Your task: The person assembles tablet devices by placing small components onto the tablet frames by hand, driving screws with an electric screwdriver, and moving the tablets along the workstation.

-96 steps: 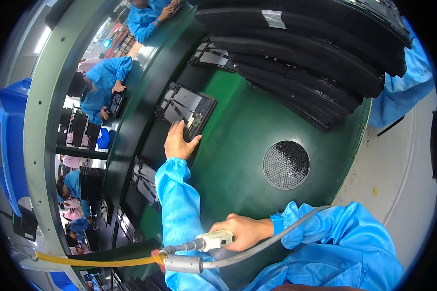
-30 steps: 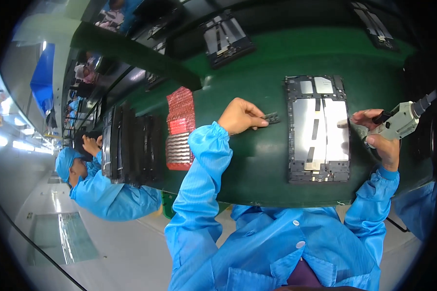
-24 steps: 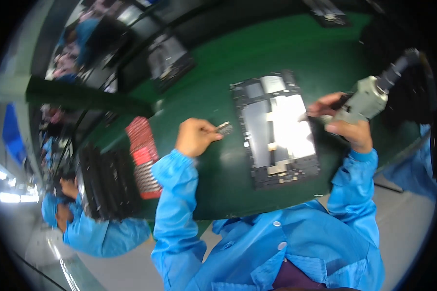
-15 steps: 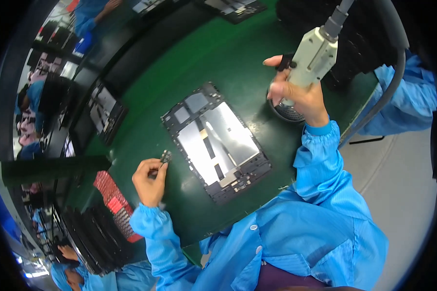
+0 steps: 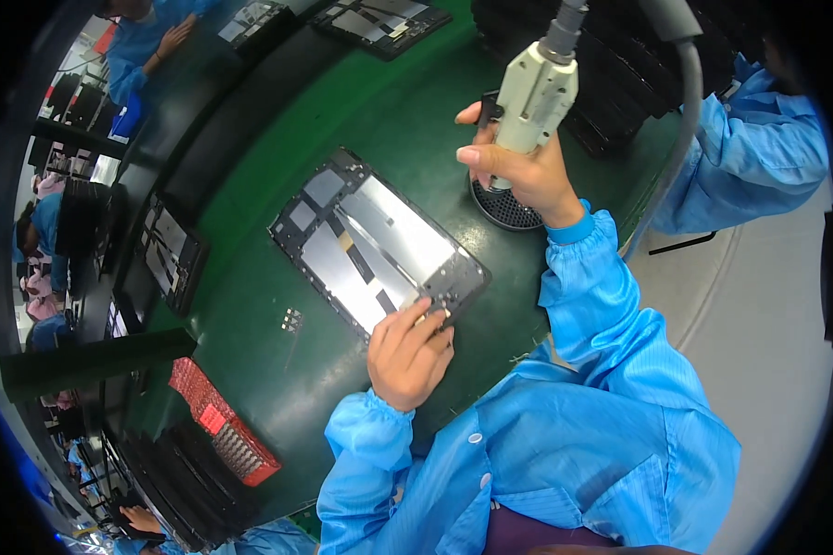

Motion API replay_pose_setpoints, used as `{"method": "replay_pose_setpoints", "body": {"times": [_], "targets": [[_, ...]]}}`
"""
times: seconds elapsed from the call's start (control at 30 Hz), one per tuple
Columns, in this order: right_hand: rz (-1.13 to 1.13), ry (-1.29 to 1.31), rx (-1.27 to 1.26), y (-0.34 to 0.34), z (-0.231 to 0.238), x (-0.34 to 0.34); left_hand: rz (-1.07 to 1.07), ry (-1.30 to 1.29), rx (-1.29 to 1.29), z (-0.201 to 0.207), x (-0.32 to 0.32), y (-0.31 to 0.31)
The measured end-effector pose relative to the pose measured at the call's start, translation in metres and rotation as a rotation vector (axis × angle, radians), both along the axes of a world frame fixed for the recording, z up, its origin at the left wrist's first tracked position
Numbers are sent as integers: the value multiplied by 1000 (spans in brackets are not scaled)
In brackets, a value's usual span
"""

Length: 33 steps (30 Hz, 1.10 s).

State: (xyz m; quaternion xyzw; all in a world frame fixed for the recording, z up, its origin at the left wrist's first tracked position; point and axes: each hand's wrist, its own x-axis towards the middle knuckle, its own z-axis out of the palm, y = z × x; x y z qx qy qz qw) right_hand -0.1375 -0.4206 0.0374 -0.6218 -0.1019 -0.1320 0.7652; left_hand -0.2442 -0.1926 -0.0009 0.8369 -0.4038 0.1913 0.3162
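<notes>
An opened tablet [image 5: 379,236] lies on the green bench, its silver interior and black board end facing up. My left hand [image 5: 410,356] rests over its near end, fingertips gathered close together on the board; anything pinched beneath them is hidden. In my right hand [image 5: 532,176] is a pale electric screwdriver [image 5: 532,97], held upright with the fingers wrapped round it. Its lower end is over a round black perforated dish [image 5: 504,205], right of the tablet. Several small metal pieces [image 5: 292,320] lie in a cluster left of the tablet.
A red bubble-wrap sleeve [image 5: 215,412] with metal parts lies at the left, beside a stack of black panels [image 5: 180,486]. Other opened tablets [image 5: 171,254] stand along the dark rail. Dark panels [image 5: 611,83] are piled at the far right, and a grey cable [image 5: 690,111] hangs there. Co-workers sit nearby.
My left hand has moved right from beside the tablet onto its near end. The small metal pieces it held now lie on the bench. My right hand still holds the screwdriver over the dish.
</notes>
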Motion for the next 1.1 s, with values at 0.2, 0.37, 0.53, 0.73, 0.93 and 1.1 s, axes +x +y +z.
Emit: {"method": "replay_pose_setpoints", "body": {"times": [0.2, 0.37, 0.53, 0.73, 0.93, 1.1], "targets": [[49, 15, -22, 1, -3, 4, 94, 299, -371, 12, 0, 2], [53, 42, 27, 2, -5, 7, 394, 436, -423, 18, -5, 27], [54, 27, -15, 2, -5, 6, 452, 491, -500, 15, -8, 51], [53, 35, -43, 1, -8, 5, 534, 760, -719, 5, -20, 68], [53, 23, -41, 2, -9, 5, 473, 718, -727, -1, -22, 79], [43, 20, -19, 4, -10, 6, 531, 760, -714, -2, -23, 83]]}}
